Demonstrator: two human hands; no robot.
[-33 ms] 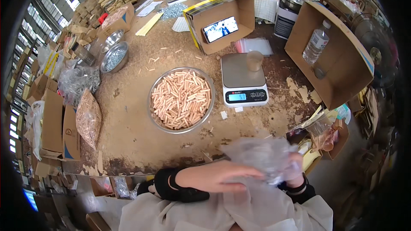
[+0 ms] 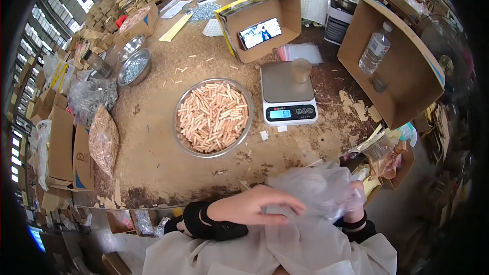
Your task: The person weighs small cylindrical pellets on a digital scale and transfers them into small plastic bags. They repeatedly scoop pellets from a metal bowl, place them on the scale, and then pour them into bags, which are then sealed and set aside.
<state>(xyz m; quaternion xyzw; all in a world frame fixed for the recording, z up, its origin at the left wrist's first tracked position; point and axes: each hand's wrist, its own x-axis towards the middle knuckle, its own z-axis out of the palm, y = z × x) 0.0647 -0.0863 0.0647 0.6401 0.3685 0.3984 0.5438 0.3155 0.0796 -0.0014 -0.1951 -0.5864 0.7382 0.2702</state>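
Clear plastic bags (image 2: 318, 186), thin and crumpled, are bunched over my lap at the table's front edge. My right hand (image 2: 352, 199) is closed on their right side; its fingers are partly hidden behind the film and blurred. On the left of the bags is my left hand (image 2: 257, 205), thumb and fingers apart with nothing gripped; its fingertips are at the plastic, and I cannot tell whether they touch it. Beyond my hands sits a steel bowl (image 2: 177, 135) heaped with short wooden dowels (image 2: 213, 117). To its right, a digital scale (image 2: 289, 94) carries a small translucent cup (image 2: 301, 71).
A phone (image 2: 260, 33) leans inside an open carton (image 2: 232, 35). Another carton (image 2: 407, 84) at right holds a water bottle (image 2: 375, 51). Flat plastic bags (image 2: 305, 53) lie behind the scale. At left are a bag of dowels (image 2: 103, 142) and a bowl of screws (image 2: 135, 69).
My left hand has drawn slightly left and up, its thumb and fingers spreading wider. The plastic has puffed out a little, while my right hand stays closed on it.
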